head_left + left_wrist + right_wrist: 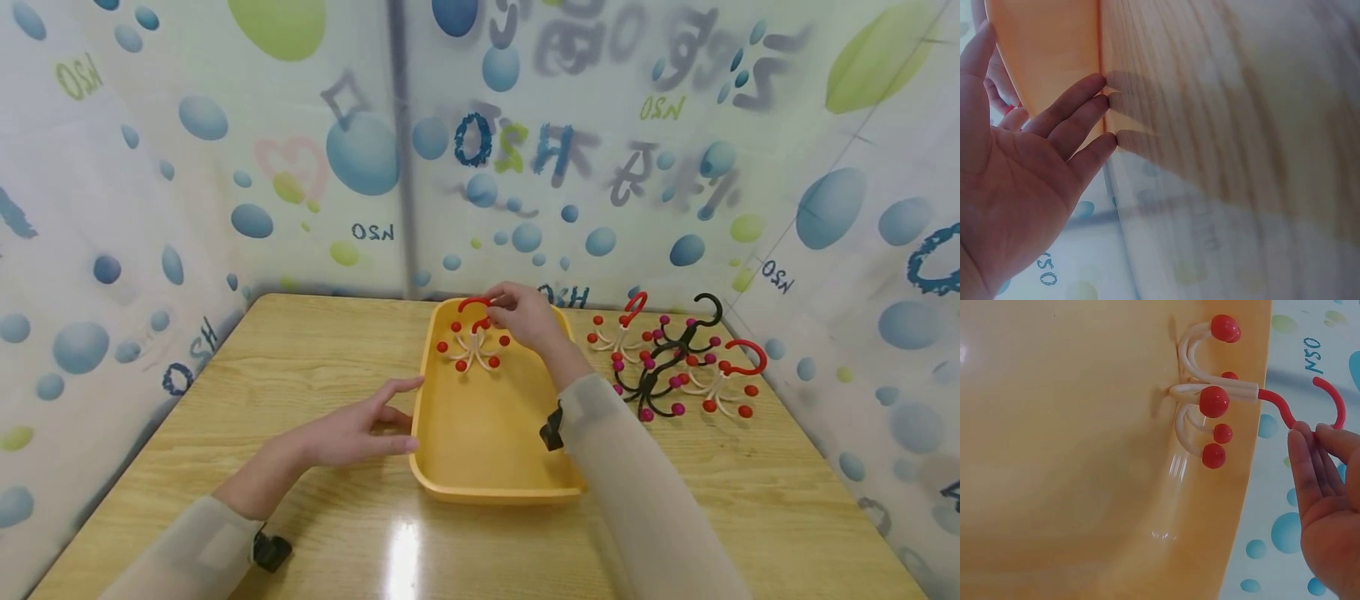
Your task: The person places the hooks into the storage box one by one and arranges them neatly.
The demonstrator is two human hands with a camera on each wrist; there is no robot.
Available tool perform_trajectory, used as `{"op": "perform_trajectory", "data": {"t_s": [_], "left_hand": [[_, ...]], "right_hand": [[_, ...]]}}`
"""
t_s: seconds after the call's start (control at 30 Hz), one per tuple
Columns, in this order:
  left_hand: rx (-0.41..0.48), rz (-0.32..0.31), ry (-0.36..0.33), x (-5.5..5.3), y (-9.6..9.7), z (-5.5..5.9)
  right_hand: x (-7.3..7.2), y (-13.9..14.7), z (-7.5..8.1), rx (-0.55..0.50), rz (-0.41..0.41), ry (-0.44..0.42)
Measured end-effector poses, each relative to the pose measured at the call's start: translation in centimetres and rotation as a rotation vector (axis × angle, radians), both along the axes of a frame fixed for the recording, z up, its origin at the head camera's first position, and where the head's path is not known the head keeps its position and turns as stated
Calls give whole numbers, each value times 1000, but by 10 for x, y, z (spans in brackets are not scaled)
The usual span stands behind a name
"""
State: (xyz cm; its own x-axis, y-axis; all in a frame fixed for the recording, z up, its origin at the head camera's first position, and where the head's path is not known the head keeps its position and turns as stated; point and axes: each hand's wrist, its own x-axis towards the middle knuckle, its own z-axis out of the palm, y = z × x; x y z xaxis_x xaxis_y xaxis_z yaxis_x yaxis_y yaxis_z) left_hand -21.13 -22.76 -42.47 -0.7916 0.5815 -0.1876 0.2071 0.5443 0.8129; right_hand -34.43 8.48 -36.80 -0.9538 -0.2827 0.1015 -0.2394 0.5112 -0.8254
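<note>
A white octopus-style hanger [474,342] with red ball tips and a red hook stands at the far end of a yellow plastic tray [480,433]. My right hand [529,322] pinches its red hook between thumb and fingers. In the right wrist view the curved arms of the hanger [1241,391] meet the tray floor, and its hook rises past the rim. My left hand [348,429] is at the tray's left side, fingers spread and thumb at the rim. The left wrist view shows the straight fingers of that hand [1029,169] beside the tray's outer wall.
Right of the tray, several similar hangers lie on the wooden table [315,358]: a white and red one [621,340], a black one with pink tips [647,387], and others overlapping nearby. A patterned curtain [315,192] stands behind the table and along both sides.
</note>
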Motion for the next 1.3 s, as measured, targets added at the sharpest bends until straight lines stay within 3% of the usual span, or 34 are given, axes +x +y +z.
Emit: {"op": "perform_trajectory", "data": {"t_s": [0.27, 0.67, 0.97, 1.3], "left_hand": [[5, -8, 12, 2, 0, 1], [-1, -8, 8, 2, 0, 2], [-16, 6, 8, 1, 1, 1], [-16, 0, 7, 0, 2, 2]], "right_hand": [[3, 2, 4, -1, 1, 1], [22, 32, 27, 76, 5, 56], [52, 79, 37, 173, -7, 113], [94, 149, 36, 280, -33, 147]]}}
